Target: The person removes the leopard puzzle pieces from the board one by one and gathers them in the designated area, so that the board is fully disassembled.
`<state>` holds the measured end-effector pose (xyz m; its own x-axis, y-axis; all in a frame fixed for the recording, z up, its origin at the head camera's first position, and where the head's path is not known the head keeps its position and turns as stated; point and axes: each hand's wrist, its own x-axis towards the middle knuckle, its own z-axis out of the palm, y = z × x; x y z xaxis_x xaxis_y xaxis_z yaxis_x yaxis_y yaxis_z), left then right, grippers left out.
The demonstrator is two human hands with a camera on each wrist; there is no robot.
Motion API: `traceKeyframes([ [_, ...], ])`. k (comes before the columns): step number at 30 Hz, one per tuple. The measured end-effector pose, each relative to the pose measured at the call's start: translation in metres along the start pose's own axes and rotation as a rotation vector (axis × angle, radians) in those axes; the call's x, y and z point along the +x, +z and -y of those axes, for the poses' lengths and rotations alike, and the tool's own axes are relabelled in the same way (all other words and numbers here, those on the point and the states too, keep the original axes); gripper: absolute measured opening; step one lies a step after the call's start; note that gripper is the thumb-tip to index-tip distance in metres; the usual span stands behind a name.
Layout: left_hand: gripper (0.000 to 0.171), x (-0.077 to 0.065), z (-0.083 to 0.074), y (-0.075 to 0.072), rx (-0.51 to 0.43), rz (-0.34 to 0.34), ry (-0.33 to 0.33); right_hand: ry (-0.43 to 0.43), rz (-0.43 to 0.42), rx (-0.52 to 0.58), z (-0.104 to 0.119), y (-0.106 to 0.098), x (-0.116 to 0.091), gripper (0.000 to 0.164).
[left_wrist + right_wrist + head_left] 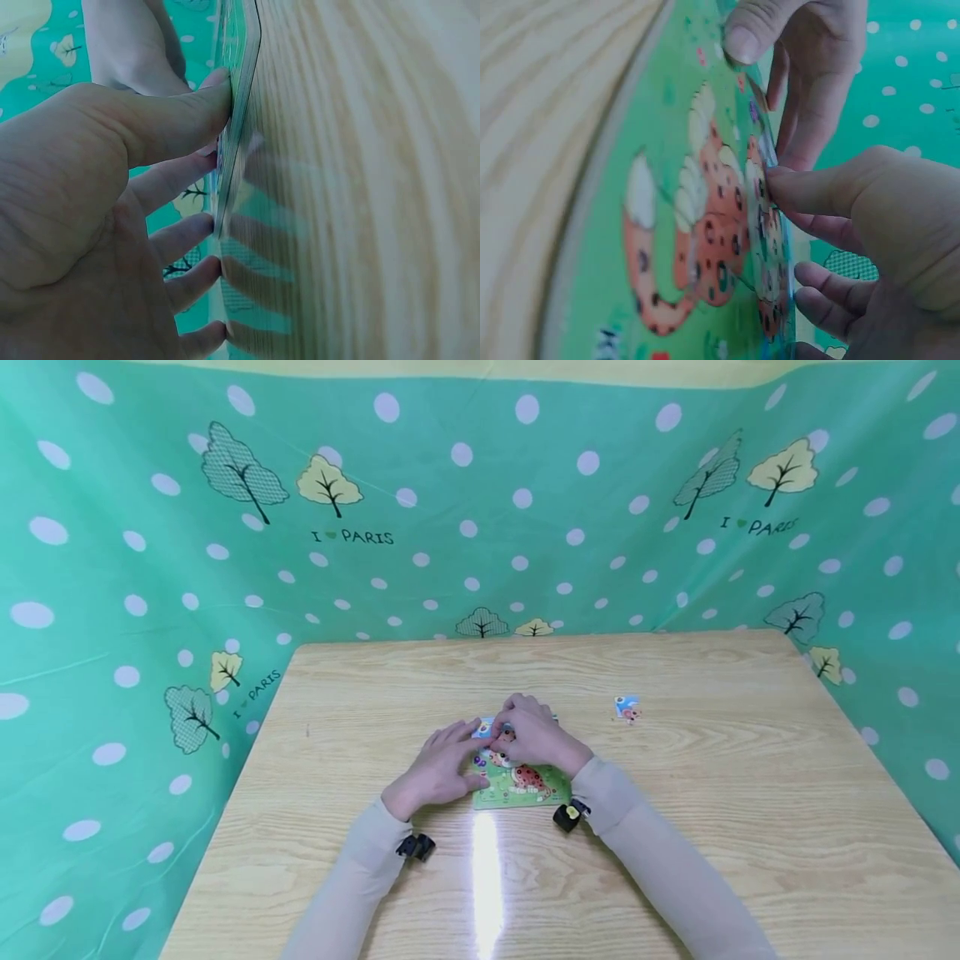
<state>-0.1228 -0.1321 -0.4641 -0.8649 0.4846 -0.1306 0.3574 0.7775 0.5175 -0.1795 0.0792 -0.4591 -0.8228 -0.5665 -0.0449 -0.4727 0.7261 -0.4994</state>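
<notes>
A jigsaw puzzle (491, 797) with a spotted orange leopard on green grass lies flat on the table. My left hand (444, 768) rests at its left edge, fingers spread. In the left wrist view, the left thumb (202, 112) touches the puzzle's rim. My right hand (534, 737) is bent over the upper part of the puzzle, thumb and fingers round a puzzle piece (507, 735) by the leopard's head. From the right wrist, the right thumb (810, 184) shows against the picture surface, with the leopard's body (720, 240) nearer. The hand hides part of the puzzle's top.
A loose puzzle piece (628, 710) with blue sky and a pinkish figure lies to the right, apart from the puzzle. The wooden table (712, 777) reaches back to a green dotted cloth (465, 493). A bright light reflection (486, 877) streaks the table in front.
</notes>
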Motion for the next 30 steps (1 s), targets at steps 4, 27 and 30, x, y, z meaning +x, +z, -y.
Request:
traceKeyframes([
  [4,0.073,0.000,0.000,0.001,-0.009,0.004,0.002,0.021,0.006,0.004,-0.001,-0.002,-0.002,0.028],
  [27,0.075,0.001,0.001,0.001,0.018,0.012,-0.002,0.052,-0.034,0.282,-0.010,-0.006,-0.007,0.024],
  [30,0.076,0.001,0.001,0.001,0.020,0.012,0.003,0.079,-0.092,0.335,-0.014,-0.005,-0.009,0.029],
])
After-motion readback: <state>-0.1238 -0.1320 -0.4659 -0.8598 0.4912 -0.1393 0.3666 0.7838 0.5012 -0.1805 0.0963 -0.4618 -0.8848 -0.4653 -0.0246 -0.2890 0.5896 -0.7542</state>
